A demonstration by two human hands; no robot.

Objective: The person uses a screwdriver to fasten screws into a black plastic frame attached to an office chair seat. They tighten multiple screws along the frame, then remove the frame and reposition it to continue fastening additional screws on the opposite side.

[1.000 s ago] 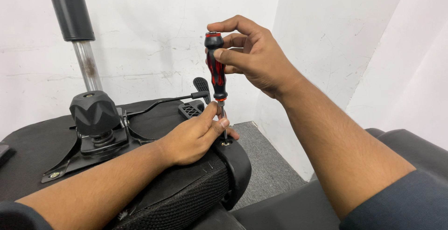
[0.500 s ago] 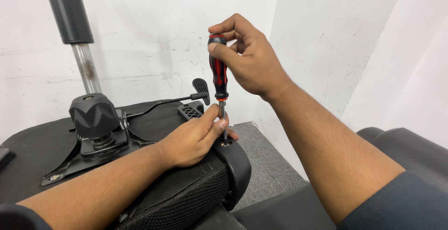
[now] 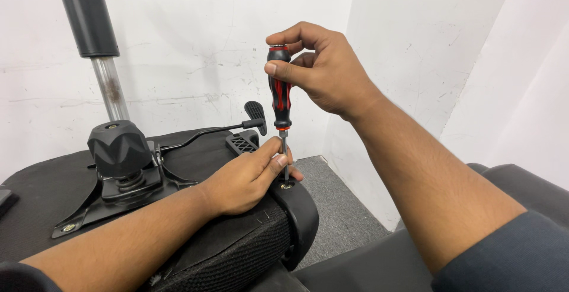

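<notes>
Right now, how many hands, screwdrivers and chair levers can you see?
Hands: 2, the left hand steadying the shaft and the right hand gripping the handle
Screwdrivers: 1, the red and black screwdriver
Chair levers: 1, the black lever
Total: 4

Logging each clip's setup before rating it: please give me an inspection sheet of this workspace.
Surface: upturned black chair seat, underside up, mesh edge towards the camera.
Job's things: red-and-black screwdriver upright, tip on a screw at the seat's rim.
Clutter: nothing seen.
Hands: right hand grips the screwdriver handle top; left hand rests on the seat, fingers steadying the shaft.
Cables: nothing seen; only a black lever from the tilt mechanism.
Surroundings: scuffed white walls, grey carpet, gas-lift column, dark cushion at right.
</notes>
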